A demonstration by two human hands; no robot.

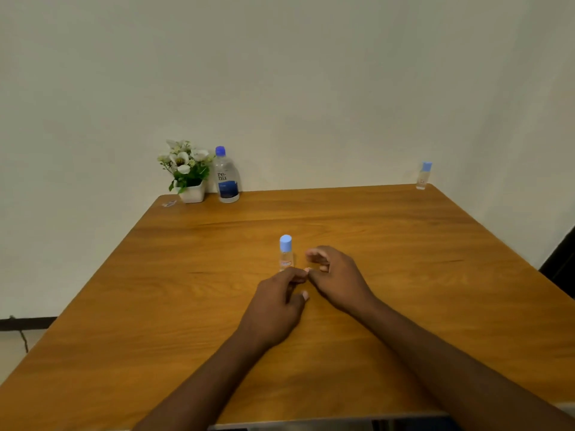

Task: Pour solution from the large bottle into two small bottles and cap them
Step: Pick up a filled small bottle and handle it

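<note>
A small clear bottle (286,252) with a light blue cap stands upright in the middle of the wooden table (404,244). My left hand (277,301) rests just in front of it with its fingertips near the bottle's base, holding nothing. My right hand (334,275) sits to the right of the bottle, fingers curled loosely and apart, a short gap from it. A second small capped bottle (423,175) stands at the far right corner. The large bottle (227,177), clear with a blue cap and blue label, stands at the far left edge.
A white pot of white flowers (186,172) stands right beside the large bottle on its left. A small clear item (169,203) lies at the far left corner. The wall runs just behind the table's far edge.
</note>
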